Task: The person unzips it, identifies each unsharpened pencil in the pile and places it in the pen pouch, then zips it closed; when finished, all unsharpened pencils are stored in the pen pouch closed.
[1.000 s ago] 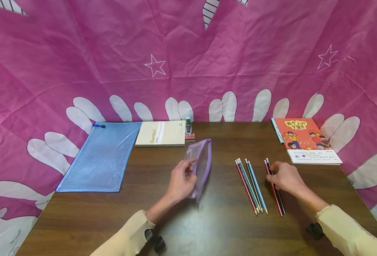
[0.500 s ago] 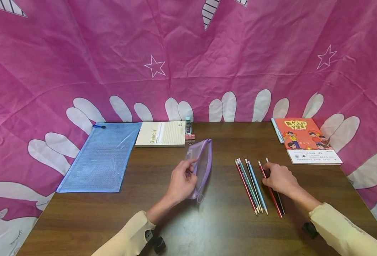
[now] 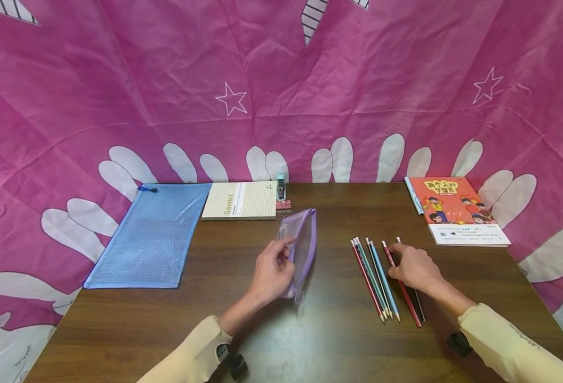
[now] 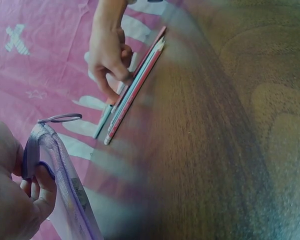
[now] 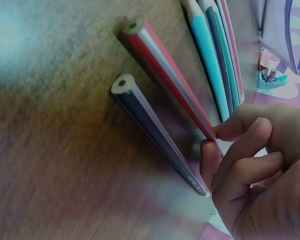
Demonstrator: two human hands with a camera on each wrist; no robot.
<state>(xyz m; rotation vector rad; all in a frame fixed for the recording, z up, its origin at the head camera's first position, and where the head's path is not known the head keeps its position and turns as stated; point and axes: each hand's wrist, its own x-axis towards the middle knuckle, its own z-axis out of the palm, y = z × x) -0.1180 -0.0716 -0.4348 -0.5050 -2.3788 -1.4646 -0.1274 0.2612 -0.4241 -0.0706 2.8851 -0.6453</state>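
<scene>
My left hand [image 3: 274, 267] grips a purple mesh zip pouch [image 3: 311, 242] by its side, and the pouch's zipped edge gapes open. In the left wrist view the fingers [image 4: 44, 192] curl over the pouch's purple edge near the zip pull ring. Thumb and finger of my right hand [image 3: 416, 267] pinch a red pencil [image 3: 410, 304] near its eraser end. Just beside it lies a black pencil [image 5: 152, 135], with its flat unsharpened end visible in the right wrist view. To the left of these, several sharpened pencils [image 3: 384, 281] lie side by side on the table.
At the back left lie a blue mesh zip folder [image 3: 147, 239] and a cream notebook [image 3: 243, 201], with a small teal-capped case [image 3: 281, 187] and a pink binder clip [image 3: 284, 204] beside it. A red-covered book [image 3: 458, 205] and a light blue pen [image 3: 414, 196] lie back right.
My right hand has shifted slightly left, drawing the red pencil's eraser end away from the black pencil, which stays on the table. The left hand keeps holding the pouch in place.
</scene>
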